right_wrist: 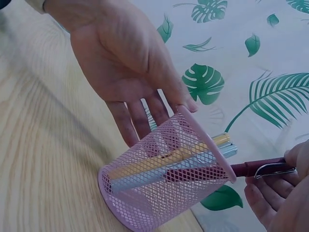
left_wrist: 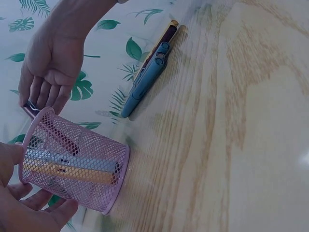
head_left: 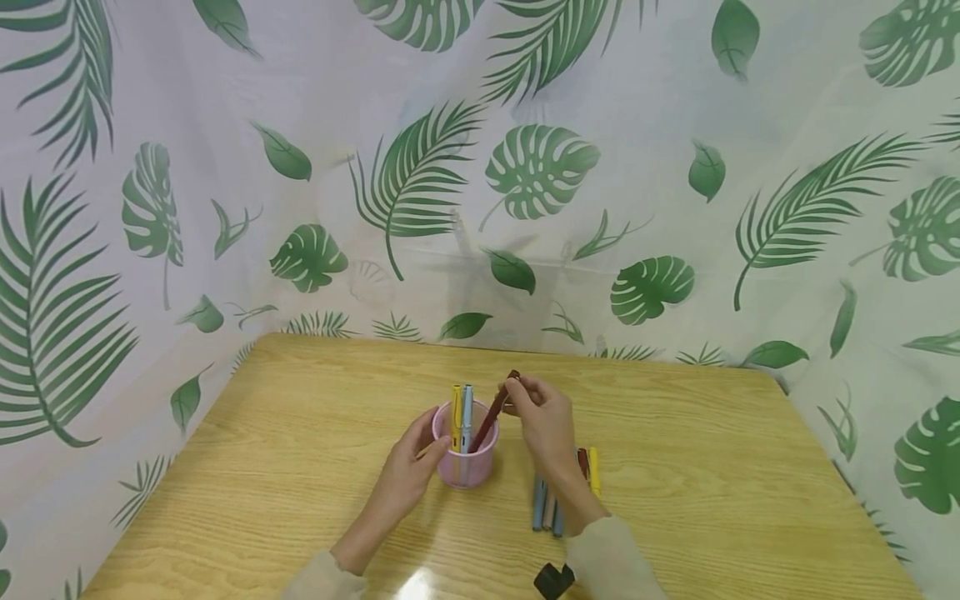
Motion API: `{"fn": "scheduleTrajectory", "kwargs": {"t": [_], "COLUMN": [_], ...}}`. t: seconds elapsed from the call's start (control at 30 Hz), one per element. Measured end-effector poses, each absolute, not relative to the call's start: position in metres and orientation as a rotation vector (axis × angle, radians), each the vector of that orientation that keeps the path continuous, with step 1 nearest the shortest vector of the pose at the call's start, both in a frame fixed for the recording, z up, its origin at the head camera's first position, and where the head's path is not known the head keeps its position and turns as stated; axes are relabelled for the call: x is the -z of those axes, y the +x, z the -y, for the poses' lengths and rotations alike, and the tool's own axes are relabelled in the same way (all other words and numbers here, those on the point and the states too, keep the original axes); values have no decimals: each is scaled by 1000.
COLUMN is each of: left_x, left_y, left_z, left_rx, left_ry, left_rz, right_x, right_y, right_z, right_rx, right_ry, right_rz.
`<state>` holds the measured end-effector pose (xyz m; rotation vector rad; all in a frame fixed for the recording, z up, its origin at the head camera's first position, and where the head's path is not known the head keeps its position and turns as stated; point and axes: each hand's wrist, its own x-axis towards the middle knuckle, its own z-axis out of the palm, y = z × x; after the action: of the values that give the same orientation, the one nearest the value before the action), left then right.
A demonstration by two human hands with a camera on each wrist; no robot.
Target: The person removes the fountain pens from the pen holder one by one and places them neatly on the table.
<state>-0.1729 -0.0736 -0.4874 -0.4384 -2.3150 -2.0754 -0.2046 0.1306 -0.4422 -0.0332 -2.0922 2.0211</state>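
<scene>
A pink mesh pen cup (head_left: 465, 477) stands upright on the table, with my left hand (head_left: 399, 473) gripping its side, thumb near the rim and fingers around the wall. Inside lean a yellow pen (head_left: 456, 421) and a light blue pen (head_left: 467, 417). My right hand (head_left: 547, 421) pinches a dark red pen (head_left: 493, 414) near its clip end. That pen slants through the cup's mouth, its lower part showing through the mesh (right_wrist: 193, 174) in the right wrist view, short of the cup's bottom.
Several pens, among them a blue pen (head_left: 538, 508) and a yellow pen (head_left: 595, 473), lie together on the wooden table (head_left: 315, 417), partly behind my right forearm. A small black object (head_left: 553, 581) is at the near edge. A leaf-printed curtain (head_left: 525, 275) hangs behind the table.
</scene>
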Motion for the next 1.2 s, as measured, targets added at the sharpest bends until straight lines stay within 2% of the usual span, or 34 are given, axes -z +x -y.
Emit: {"fn": "scheduleTrajectory", "kwargs": {"t": [1.2], "left_x": [487], "left_y": [-172], "left_z": [76], "left_rx": [2084], "left_ry": [-465], "left_rz": [2337], "right_x": [417], "right_y": [-191], "right_z": [-201], "right_rx": [-2144], "right_ry": [-41], "right_rz": [1956]}}
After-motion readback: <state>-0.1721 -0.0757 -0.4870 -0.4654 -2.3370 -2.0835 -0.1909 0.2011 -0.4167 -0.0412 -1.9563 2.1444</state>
